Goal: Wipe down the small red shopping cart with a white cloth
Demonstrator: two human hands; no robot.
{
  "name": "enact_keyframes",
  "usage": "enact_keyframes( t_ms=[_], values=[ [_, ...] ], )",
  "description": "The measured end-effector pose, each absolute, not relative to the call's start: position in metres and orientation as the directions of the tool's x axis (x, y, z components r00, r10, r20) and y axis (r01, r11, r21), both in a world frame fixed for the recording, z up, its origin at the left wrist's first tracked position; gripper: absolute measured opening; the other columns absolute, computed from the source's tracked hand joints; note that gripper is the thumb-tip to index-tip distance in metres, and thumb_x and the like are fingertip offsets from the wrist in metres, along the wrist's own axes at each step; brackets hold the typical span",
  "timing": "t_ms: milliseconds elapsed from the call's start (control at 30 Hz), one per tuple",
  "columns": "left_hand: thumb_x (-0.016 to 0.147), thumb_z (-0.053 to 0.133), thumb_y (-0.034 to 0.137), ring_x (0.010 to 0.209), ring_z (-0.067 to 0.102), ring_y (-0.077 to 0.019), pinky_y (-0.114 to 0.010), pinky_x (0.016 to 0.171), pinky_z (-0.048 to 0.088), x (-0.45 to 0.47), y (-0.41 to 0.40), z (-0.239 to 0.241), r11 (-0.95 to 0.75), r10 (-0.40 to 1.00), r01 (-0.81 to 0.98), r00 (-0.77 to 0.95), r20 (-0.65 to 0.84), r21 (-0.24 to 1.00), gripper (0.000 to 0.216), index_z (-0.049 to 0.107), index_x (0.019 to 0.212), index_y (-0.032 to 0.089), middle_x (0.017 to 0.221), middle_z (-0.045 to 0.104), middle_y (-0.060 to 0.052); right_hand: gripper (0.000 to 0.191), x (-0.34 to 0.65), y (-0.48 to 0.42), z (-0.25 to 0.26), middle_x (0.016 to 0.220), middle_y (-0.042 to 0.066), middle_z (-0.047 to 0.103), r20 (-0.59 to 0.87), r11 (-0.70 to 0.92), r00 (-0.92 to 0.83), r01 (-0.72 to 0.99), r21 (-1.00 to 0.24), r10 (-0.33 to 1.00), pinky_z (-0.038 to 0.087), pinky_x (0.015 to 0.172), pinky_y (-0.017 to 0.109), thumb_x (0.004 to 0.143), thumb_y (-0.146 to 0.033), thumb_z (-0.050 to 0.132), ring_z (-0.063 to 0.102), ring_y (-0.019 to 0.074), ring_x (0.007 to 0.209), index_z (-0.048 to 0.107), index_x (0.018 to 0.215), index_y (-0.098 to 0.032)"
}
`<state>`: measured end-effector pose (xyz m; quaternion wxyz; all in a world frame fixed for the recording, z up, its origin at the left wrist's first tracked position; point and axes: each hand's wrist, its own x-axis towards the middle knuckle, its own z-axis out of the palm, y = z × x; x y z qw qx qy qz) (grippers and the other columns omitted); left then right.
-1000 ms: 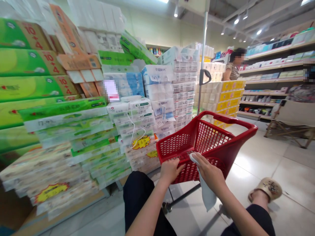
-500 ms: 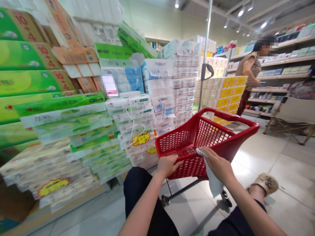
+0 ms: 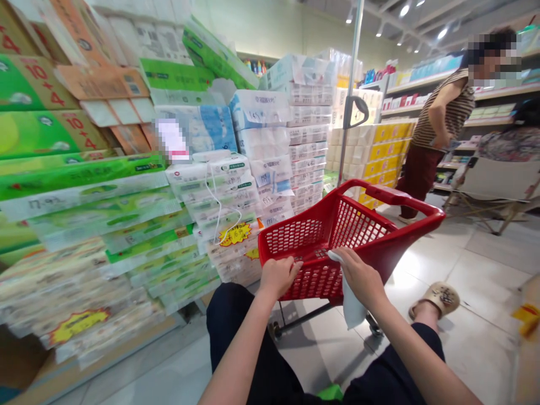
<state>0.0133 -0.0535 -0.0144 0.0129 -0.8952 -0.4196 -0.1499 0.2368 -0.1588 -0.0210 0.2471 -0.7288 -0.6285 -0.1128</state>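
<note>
1. The red basket (image 3: 403, 239) on wheels sits on the floor, right in front of the seated person's knees.
2. Left hand (image 3: 278, 275) is curled tight over the basket's near rim, so it's gripping the basket itself.
3. Right hand (image 3: 358, 278) is just beside it on the same rim, clamped on a white cloth (image 3: 350, 306) that's pressed to the rim and hangs down outside.
4. Tissue packs (image 3: 126, 225) are piled high left of the basket.
5. A metal pole (image 3: 348, 112) rises behind it.
6. Another person (image 3: 442, 124) stands well behind it, off to the right.
</note>
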Motion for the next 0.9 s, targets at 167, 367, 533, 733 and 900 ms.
enact_keyframes(
  t_ms=[167,367,533,733,900],
  values=[
    [0.101,0.025,0.055,0.089,0.068,-0.0192,-0.027,0.073,0.045,0.05,-0.065,-0.009,-0.721,0.68,0.679,0.652,0.334,0.143,0.044,0.056,0.109,0.025,0.099,0.071,-0.003,0.042,0.23,-0.158,-0.021,0.14,-0.004,0.054,0.478,-0.096,0.175,0.978,-0.186,0.861,0.051,0.058,0.021,0.097,-0.022,0.038,0.069,0.0131,0.088,0.049,0.134,-0.037],
    [0.101,0.031,0.052,0.081,0.07,-0.0218,-0.028,0.067,0.047,0.059,-0.062,-0.021,-0.701,0.696,0.712,0.669,0.262,0.044,0.04,0.058,0.106,0.024,0.092,0.072,-0.006,0.043,0.23,-0.162,-0.019,0.141,-0.005,0.054,0.472,-0.076,0.125,0.99,-0.121,0.873,0.05,0.054,0.022,0.097,-0.025,0.037,0.069,0.0124,0.085,0.048,0.136,-0.039],
    [0.1,0.033,0.053,0.08,0.07,-0.0209,-0.027,0.067,0.047,0.054,-0.063,-0.026,-0.681,0.709,0.732,0.647,0.279,0.034,0.039,0.058,0.104,0.024,0.09,0.072,-0.005,0.045,0.246,-0.167,-0.018,0.139,-0.006,0.055,0.483,-0.067,0.095,0.995,-0.074,0.87,0.05,0.056,0.021,0.097,-0.025,0.038,0.069,0.0121,0.086,0.046,0.138,-0.041],
    [0.1,0.032,0.053,0.08,0.07,-0.0217,-0.027,0.066,0.046,0.054,-0.064,-0.027,-0.695,0.695,0.718,0.655,0.298,0.042,0.038,0.057,0.104,0.025,0.09,0.072,-0.004,0.042,0.294,-0.178,-0.007,0.142,-0.005,0.053,0.535,-0.144,0.176,0.984,-0.102,0.826,0.051,0.06,0.022,0.098,-0.032,0.037,0.068,0.0147,0.095,0.046,0.138,-0.042],
    [0.101,0.032,0.052,0.078,0.07,-0.0213,-0.026,0.065,0.045,0.057,-0.064,-0.028,-0.69,0.694,0.723,0.645,0.32,0.039,0.038,0.057,0.101,0.024,0.089,0.072,-0.004,0.046,0.287,-0.177,-0.008,0.145,-0.004,0.05,0.558,-0.211,0.262,0.965,-0.157,0.787,0.053,0.06,0.024,0.097,-0.028,0.038,0.068,0.0159,0.093,0.043,0.141,-0.042]
  ],
)
